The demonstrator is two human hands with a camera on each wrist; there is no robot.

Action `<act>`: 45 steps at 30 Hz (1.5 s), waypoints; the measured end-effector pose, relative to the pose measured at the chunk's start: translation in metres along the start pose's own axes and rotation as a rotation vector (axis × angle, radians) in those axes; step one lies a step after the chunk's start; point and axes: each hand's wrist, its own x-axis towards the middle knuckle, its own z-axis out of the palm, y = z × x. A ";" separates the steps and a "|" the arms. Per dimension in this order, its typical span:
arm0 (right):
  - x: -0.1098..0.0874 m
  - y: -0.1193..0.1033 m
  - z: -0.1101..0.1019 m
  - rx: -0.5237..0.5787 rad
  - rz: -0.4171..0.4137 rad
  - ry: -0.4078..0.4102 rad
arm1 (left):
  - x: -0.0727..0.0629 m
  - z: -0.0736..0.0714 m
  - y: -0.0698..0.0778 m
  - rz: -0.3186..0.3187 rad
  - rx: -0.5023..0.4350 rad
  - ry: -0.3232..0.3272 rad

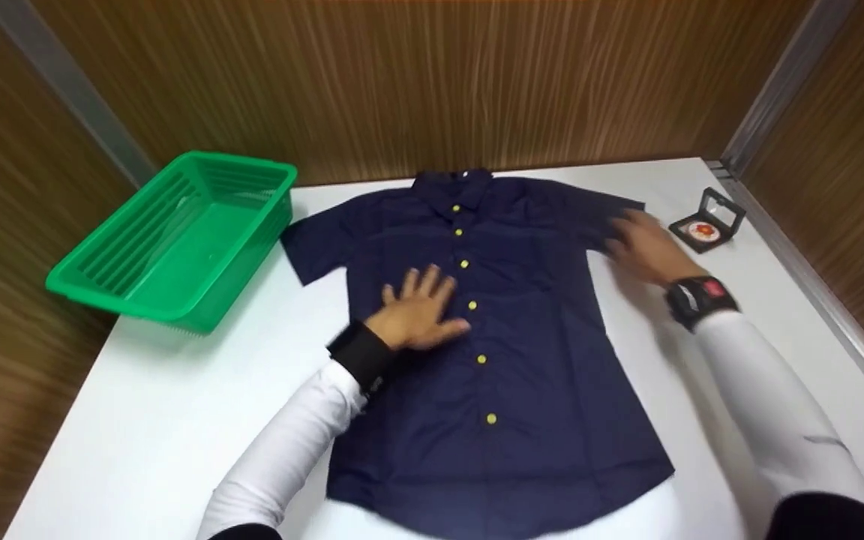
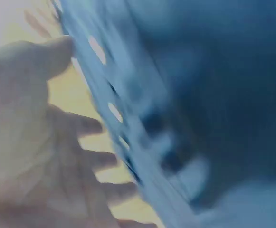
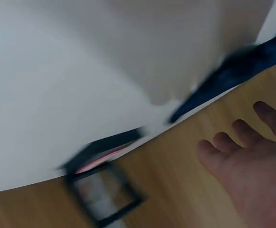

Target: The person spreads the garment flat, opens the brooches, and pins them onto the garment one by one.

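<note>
A navy short-sleeved shirt (image 1: 537, 330) with yellow buttons lies spread face up on the white table, its collar toward the back wall. Over its left-of-middle front is my left hand (image 1: 417, 311), fingers spread and straight; the left wrist view, blurred, shows the palm (image 2: 38, 137) beside the cloth and buttons. My right hand (image 1: 649, 244) is at the edge of the right-side sleeve, blurred, with its fingers extended. In the right wrist view that hand (image 3: 256, 166) appears with nothing in it, apart from the sleeve (image 3: 237, 71). Whether either hand touches the cloth cannot be told.
A green plastic basket (image 1: 244, 262) stands at the table's left, against the wall side. A small black case (image 1: 706, 225) with its lid raised and a round red-and-white piece inside sits at the right. Wood-grain panels (image 1: 432, 82) enclose the table's back and sides.
</note>
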 end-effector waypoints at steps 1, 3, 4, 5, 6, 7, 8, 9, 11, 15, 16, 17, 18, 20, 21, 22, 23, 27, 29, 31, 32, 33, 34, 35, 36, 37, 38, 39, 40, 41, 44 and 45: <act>0.009 -0.006 0.001 -0.003 0.004 -0.049 | -0.005 0.003 0.013 0.027 0.012 -0.004; 0.025 -0.013 0.002 0.003 0.049 -0.153 | -0.016 0.013 0.039 0.090 0.049 -0.032; 0.032 -0.013 0.001 0.001 0.085 -0.199 | -0.020 0.019 0.052 0.126 0.070 -0.053; 0.038 -0.011 0.000 -0.003 0.124 -0.237 | -0.025 0.026 0.063 0.160 0.092 -0.076; 0.042 -0.008 -0.001 -0.004 0.167 -0.264 | -0.030 0.033 0.074 0.188 0.119 -0.101; 0.044 -0.002 -0.002 -0.005 0.207 -0.280 | -0.033 0.039 0.082 0.214 0.148 -0.121; 0.045 0.003 -0.004 -0.001 0.243 -0.285 | -0.036 0.045 0.088 0.235 0.178 -0.136; 0.046 0.009 -0.006 0.003 0.271 -0.280 | -0.037 0.049 0.092 0.255 0.202 -0.143; 0.044 0.020 -0.011 0.003 0.304 -0.265 | -0.036 0.052 0.097 0.278 0.239 -0.144; 0.045 0.024 -0.019 0.006 0.300 -0.230 | -0.020 0.041 0.090 0.292 0.207 -0.112; 0.047 0.021 -0.019 0.003 0.286 -0.218 | -0.013 0.035 0.084 0.284 0.184 -0.097; 0.049 0.016 -0.019 0.000 0.268 -0.205 | -0.004 0.029 0.077 0.270 0.156 -0.079; 0.051 0.011 -0.018 -0.005 0.248 -0.188 | 0.006 0.022 0.069 0.253 0.123 -0.058; 0.055 -0.001 -0.015 -0.017 0.208 -0.157 | 0.028 0.008 0.049 0.204 0.072 -0.004; 0.056 -0.007 -0.012 -0.023 0.192 -0.146 | 0.040 0.001 0.038 0.171 0.050 0.027; 0.058 -0.014 -0.009 -0.027 0.181 -0.135 | 0.052 -0.005 0.027 0.140 0.028 0.059; 0.059 -0.019 -0.004 -0.027 0.176 -0.127 | 0.064 -0.010 0.016 0.105 0.009 0.092; 0.065 -0.039 0.015 -0.020 0.188 -0.099 | 0.099 -0.027 -0.017 -0.045 -0.063 0.227; 0.067 -0.048 0.024 -0.013 0.201 -0.102 | 0.108 -0.031 -0.027 -0.101 -0.090 0.278; 0.067 -0.055 0.031 -0.013 0.208 -0.113 | 0.113 -0.031 -0.033 -0.136 -0.105 0.307; 0.066 -0.058 0.034 -0.013 0.216 -0.126 | 0.114 -0.029 -0.034 -0.143 -0.105 0.312; 0.064 -0.061 0.036 -0.015 0.225 -0.141 | 0.114 -0.028 -0.035 -0.144 -0.106 0.313; 0.063 -0.064 0.037 -0.017 0.236 -0.159 | 0.114 -0.026 -0.035 -0.143 -0.105 0.306; 0.061 -0.066 0.038 -0.020 0.246 -0.176 | 0.114 -0.024 -0.035 -0.143 -0.101 0.293; 0.059 -0.067 0.039 -0.023 0.259 -0.195 | 0.113 -0.022 -0.034 -0.143 -0.099 0.274; 0.057 -0.069 0.039 -0.028 0.273 -0.217 | 0.111 -0.021 -0.032 -0.147 -0.098 0.250; 0.055 -0.070 0.040 -0.030 0.282 -0.240 | 0.109 -0.019 -0.031 -0.153 -0.095 0.225; 0.053 -0.070 0.040 -0.033 0.289 -0.261 | 0.108 -0.019 -0.029 -0.164 -0.094 0.199; 0.052 -0.071 0.040 -0.035 0.296 -0.277 | 0.105 -0.018 -0.028 -0.175 -0.086 0.177; 0.051 -0.071 0.040 -0.034 0.302 -0.287 | 0.104 -0.018 -0.027 -0.187 -0.081 0.158; 0.049 -0.074 0.039 -0.028 0.317 -0.297 | 0.098 -0.021 -0.026 -0.204 -0.076 0.126; 0.048 -0.076 0.039 -0.026 0.322 -0.298 | 0.097 -0.021 -0.026 -0.205 -0.075 0.119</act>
